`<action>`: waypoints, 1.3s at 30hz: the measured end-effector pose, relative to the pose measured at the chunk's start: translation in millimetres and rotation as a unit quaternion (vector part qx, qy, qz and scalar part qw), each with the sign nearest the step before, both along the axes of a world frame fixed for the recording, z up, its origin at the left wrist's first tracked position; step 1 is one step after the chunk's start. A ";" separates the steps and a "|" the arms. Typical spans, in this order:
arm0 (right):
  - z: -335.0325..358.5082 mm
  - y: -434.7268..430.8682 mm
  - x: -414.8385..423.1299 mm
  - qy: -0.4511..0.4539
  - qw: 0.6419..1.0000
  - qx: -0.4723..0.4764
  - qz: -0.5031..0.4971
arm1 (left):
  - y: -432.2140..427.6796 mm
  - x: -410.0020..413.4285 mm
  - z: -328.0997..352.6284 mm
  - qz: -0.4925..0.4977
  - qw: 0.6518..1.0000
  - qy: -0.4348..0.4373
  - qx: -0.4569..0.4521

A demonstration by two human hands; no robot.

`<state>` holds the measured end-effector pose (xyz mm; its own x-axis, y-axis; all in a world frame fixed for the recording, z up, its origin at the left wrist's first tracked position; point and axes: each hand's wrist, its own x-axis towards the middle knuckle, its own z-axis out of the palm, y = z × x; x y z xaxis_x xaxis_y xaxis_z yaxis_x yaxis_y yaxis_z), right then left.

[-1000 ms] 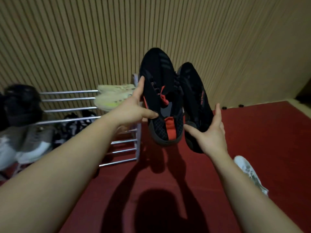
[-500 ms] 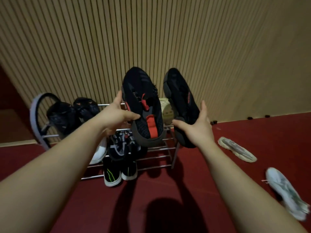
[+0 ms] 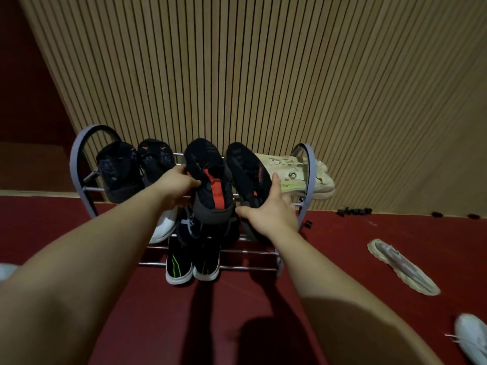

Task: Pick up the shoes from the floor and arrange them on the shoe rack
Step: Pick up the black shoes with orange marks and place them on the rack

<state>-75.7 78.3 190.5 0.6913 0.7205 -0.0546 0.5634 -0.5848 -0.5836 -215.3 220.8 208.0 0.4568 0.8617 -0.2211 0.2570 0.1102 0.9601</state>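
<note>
The left hand [image 3: 176,187] grips a black knit sneaker with a red tongue [image 3: 210,177] at its collar. The right hand [image 3: 271,214] clasps the heel of the matching black knit sneaker with a thin red stripe [image 3: 246,172]. Both shoes point toes-up over the middle of the top tier of the chrome-bar shoe rack with grey arched ends [image 3: 76,159]; I cannot tell whether they touch its rails. On that tier, a dark sneaker pair [image 3: 118,172] sits leftward and a cream sneaker [image 3: 287,172] rightward. Black white-soled shoes [image 3: 179,264] occupy the rack's bottom tier. Right of the rack, a beige shoe [image 3: 403,267] and a white shoe [image 3: 471,338] lie on the red floor [image 3: 342,259].
</note>
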 end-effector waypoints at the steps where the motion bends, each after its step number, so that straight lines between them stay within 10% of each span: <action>1: -1.9 4.1 -0.4 0.000 1.000 -0.011 0.000 | 2.3 3.9 -0.8 -0.005 0.999 0.036 0.035; 8: -11.5 27.8 -12.5 -0.022 0.995 -0.097 0.004 | 5.8 -0.8 -17.5 -0.113 0.950 0.207 0.205; 13: -12.5 38.2 -21.1 -0.034 0.994 -0.104 -0.004 | -0.1 -33.0 -35.2 -0.308 0.845 0.341 0.275; 21: -6.3 40.2 -20.3 -0.026 0.994 -0.101 -0.007 | -11.8 4.5 -67.1 -0.141 0.796 0.380 0.449; 34: -3.8 84.4 -30.3 -0.009 0.994 -0.109 -0.030 | 7.5 0.5 -54.0 -0.081 0.670 0.519 0.524; 39: -1.6 92.6 -16.4 -0.036 0.996 -0.075 -0.026 | 13.9 14.8 -45.8 -0.039 0.673 0.519 0.526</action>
<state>-92.0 171.0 188.9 0.7334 0.6712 -0.1077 0.5670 -0.6914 -0.4477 -200.6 234.7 162.2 0.5791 0.7737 0.2569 0.8150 -0.5418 -0.2053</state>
